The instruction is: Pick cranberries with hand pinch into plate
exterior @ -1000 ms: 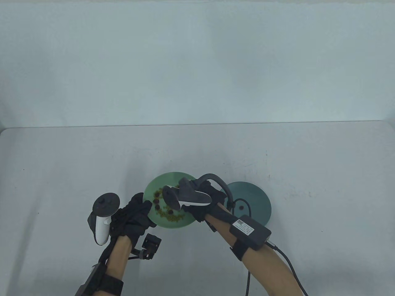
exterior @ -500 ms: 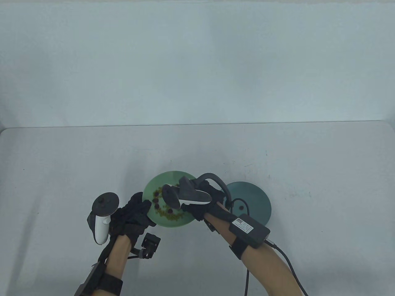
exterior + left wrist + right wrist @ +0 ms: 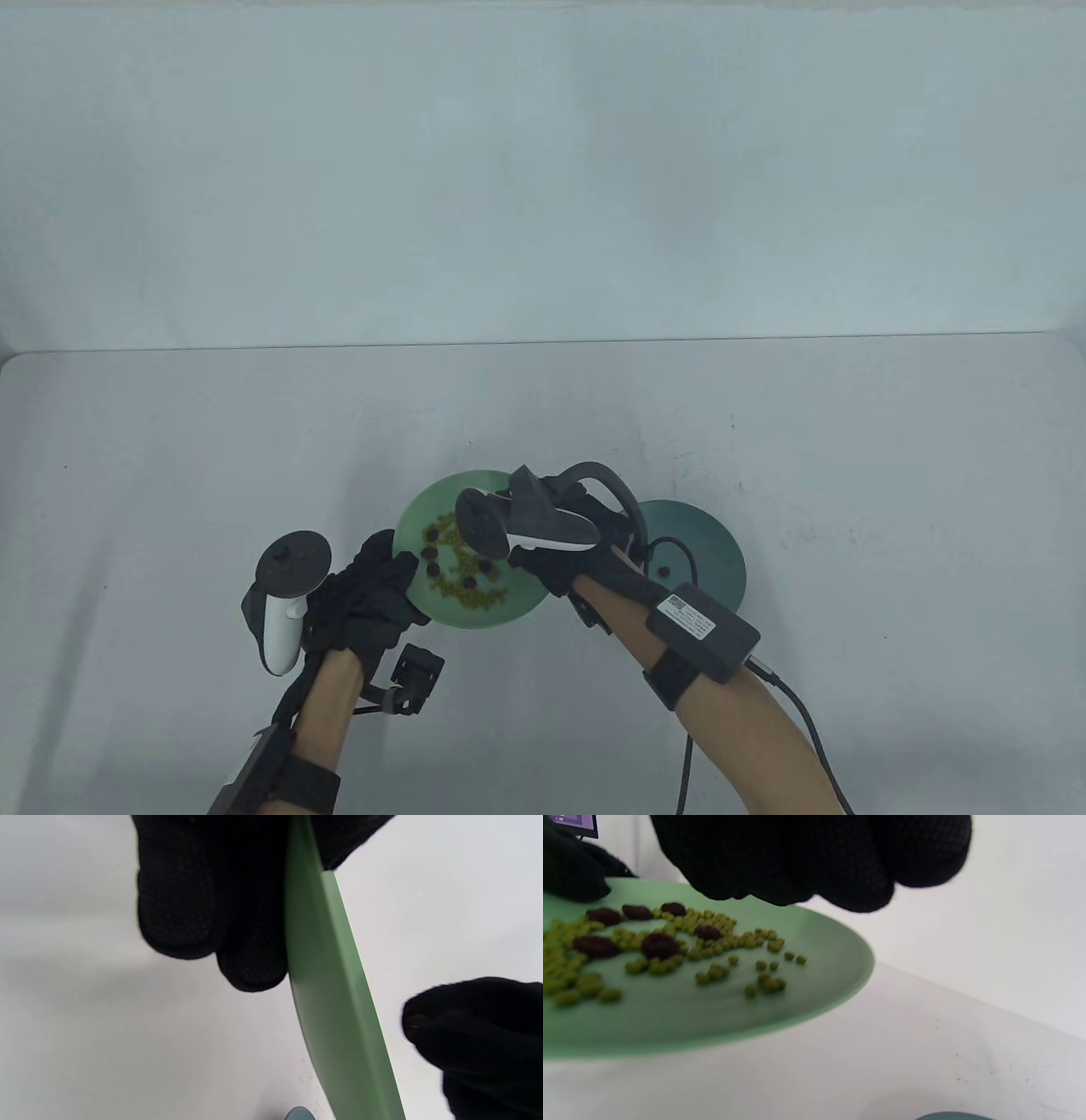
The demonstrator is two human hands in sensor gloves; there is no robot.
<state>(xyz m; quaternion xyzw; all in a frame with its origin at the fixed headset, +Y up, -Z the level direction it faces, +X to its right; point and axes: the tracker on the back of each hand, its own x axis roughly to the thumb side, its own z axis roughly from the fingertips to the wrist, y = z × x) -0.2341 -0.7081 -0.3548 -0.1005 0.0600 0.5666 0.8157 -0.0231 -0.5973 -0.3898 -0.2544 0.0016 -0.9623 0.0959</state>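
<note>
Light green plate sits on the tabletop, carrying small green beans mixed with dark red cranberries. In the right wrist view about six cranberries show, all in the left half of the plate — below and to the left of the curled fingers, which hang over the plate's far rim.

Right hand hovers above the right part of that plate. Its fingers are bunched close together; whether a cranberry is pinched between them cannot be told, as the fingertips hide the gap.

Left hand grips the left rim of the light green plate: the left wrist view shows fingers pressed to one face of the edge and the thumb on the other.

Dark teal plate lies just right of the green one, with one small dark item on it — judged a cranberry already moved.

Assessment: the right hand is the nearer hand to both plates. If empty, the cranberries lie leftward of its fingers; if loaded, the teal plate lies rightward.
</note>
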